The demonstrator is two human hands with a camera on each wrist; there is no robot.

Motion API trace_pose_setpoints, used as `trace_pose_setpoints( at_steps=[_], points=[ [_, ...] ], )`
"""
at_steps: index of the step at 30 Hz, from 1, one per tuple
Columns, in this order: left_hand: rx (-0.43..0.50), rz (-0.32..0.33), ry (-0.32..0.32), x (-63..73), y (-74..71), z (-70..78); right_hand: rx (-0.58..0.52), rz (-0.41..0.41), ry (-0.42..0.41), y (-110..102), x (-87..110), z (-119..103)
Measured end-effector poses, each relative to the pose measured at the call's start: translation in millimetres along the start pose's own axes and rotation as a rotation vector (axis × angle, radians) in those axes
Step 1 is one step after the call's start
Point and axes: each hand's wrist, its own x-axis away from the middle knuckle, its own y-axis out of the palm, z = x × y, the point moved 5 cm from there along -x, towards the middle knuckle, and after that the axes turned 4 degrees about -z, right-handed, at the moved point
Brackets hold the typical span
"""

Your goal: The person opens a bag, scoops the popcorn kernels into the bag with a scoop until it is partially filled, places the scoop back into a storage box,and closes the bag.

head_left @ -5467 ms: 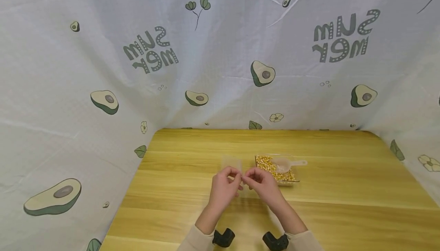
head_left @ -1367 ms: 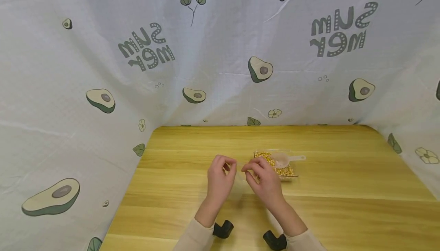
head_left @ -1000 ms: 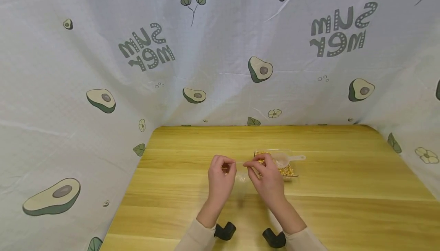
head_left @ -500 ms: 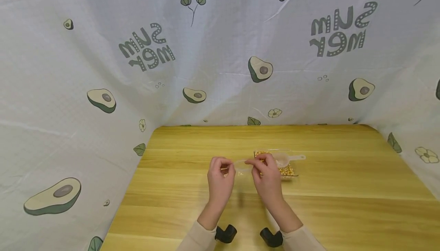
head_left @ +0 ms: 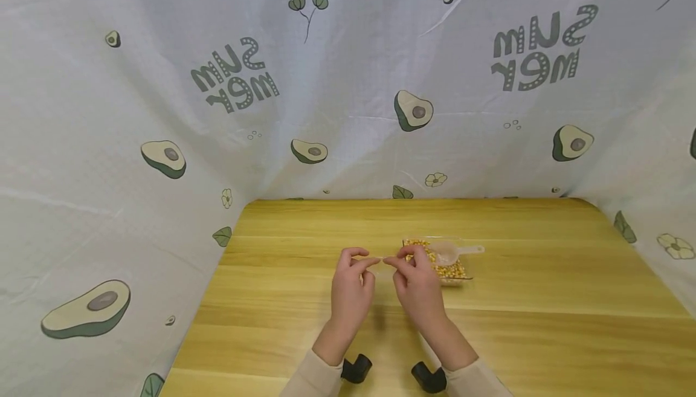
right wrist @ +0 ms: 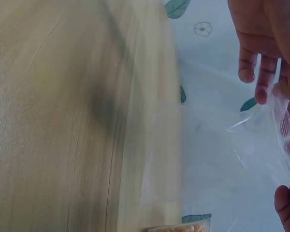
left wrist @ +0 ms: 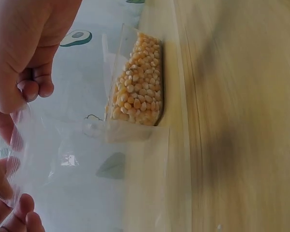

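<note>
A clear plastic bag (left wrist: 77, 174) hangs between my two hands, held by its ribbed top edge. My left hand (head_left: 350, 294) pinches that edge on the left, and my right hand (head_left: 418, 291) pinches it on the right, their fingertips almost meeting in the head view. The wrist views show the bag as thin and see-through, with the curtain visible through it. Just beyond my right hand stands a clear container (head_left: 457, 282) of yellow corn kernels (left wrist: 140, 87). A pale scoop (head_left: 447, 255) lies on the corn, its handle over the right rim.
The wood-grain table (head_left: 272, 306) runs back to a white curtain (head_left: 348, 83) printed with avocados, which also hangs along both sides. Black angled pieces (head_left: 356, 368) sit by the two sleeve cuffs.
Half a second ago the bag's mouth was spread between my hands; now my fingertips have drawn closer together and the mouth looks narrow. Container and scoop have stayed put.
</note>
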Motion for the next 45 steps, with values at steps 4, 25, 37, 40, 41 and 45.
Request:
trace_pose_setpoints(
  at_steps=[4,25,37,40,41,45],
  points=[
    [0.029,-0.04,0.011,-0.8,1.9,1.5,0.045,-0.019,0.005,2.0,0.9,0.3],
    [-0.093,-0.117,0.044,1.6,5.9,-1.2,0.239,-0.09,0.118,8.1,1.4,3.3],
    [-0.118,-0.083,0.051,2.1,4.7,1.8,0.079,-0.056,0.045,10.7,5.2,5.4],
    [-0.127,-0.051,0.03,2.3,4.3,0.8,0.048,-0.064,0.04,11.5,7.5,5.8],
    [-0.131,-0.047,0.025,2.3,4.3,0.5,0.041,-0.069,0.039,11.7,8.0,5.8],
    [-0.152,-0.048,0.031,3.1,5.1,-0.8,0.022,-0.103,0.041,12.4,9.2,5.5]
  ],
)
